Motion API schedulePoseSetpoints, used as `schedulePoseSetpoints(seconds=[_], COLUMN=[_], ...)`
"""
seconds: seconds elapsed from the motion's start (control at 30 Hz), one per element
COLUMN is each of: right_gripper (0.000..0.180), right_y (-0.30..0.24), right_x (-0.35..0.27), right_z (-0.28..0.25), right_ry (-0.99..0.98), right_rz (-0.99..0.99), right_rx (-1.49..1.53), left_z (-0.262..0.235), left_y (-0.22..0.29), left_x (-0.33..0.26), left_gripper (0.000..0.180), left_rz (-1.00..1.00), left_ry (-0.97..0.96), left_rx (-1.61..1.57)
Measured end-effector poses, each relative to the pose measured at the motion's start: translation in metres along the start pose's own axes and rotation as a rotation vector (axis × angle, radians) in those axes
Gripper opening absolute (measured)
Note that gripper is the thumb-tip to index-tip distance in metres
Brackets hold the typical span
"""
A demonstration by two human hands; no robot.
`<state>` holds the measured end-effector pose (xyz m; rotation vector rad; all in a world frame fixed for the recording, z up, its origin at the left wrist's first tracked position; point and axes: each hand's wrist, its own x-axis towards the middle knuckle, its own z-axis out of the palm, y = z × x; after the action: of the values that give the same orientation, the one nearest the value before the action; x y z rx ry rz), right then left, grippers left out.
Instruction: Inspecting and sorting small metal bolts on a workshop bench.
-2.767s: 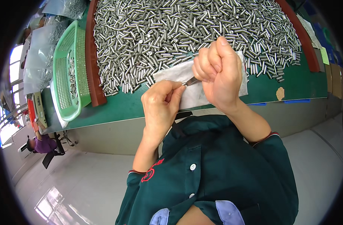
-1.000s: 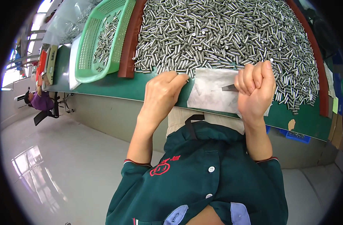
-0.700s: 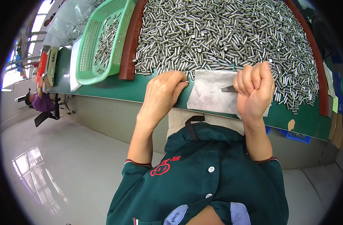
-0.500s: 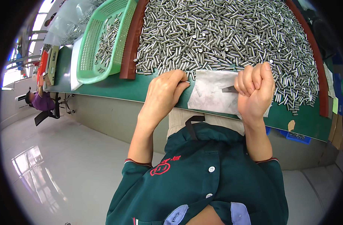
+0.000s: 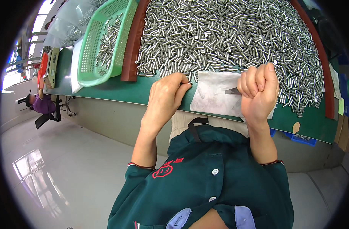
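Observation:
Short shiny metal pins (image 5: pixel 220 34) lie in a wide, dense layer over the green table. At their near edge my left hand (image 5: pixel 165 93) is closed in a pinch, with a small shiny bit of a metal pin showing at the thumb and forefinger. My right hand (image 5: pixel 259 89) is curled in a fist around a flat grey metal tool. Its blade-like tip (image 5: pixel 231 91) points left over a smudged white cloth or paper sheet (image 5: pixel 214 97) at the table's front edge. The fist hides the rest of the tool, so its exact kind does not show.
A green perforated basket (image 5: pixel 83 57) with more pins stands left of a red-brown rail (image 5: pixel 129 61). Another such rail (image 5: pixel 328 91) bounds the pins at right. Blue bins (image 5: pixel 302 140) sit below the table. A seated person in purple (image 5: pixel 44 104) is far left.
My left hand has shifted very slightly left, its fingers still pinched. My right hand keeps the grey tool in almost the same place over the sheet.

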<state>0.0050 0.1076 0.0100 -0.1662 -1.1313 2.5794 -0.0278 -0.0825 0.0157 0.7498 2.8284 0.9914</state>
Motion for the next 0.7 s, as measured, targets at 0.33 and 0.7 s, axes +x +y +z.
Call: schedulePoseSetpoints(seconds=[0.33, 0.7], right_gripper=[0.040, 0.039], right_y=[0.001, 0.002], right_x=[-0.001, 0.000], right_z=[0.000, -0.002], right_ry=[-0.013, -0.026], right_rz=[0.010, 0.003], right_rx=[0.006, 0.025], left_z=[0.012, 0.013], left_y=[-0.013, -0.012], left_x=[-0.015, -0.013], left_gripper=[0.007, 0.013], left_rz=[-0.447, -0.469], left_ry=[-0.039, -0.018], left_rx=[-1.516, -1.534])
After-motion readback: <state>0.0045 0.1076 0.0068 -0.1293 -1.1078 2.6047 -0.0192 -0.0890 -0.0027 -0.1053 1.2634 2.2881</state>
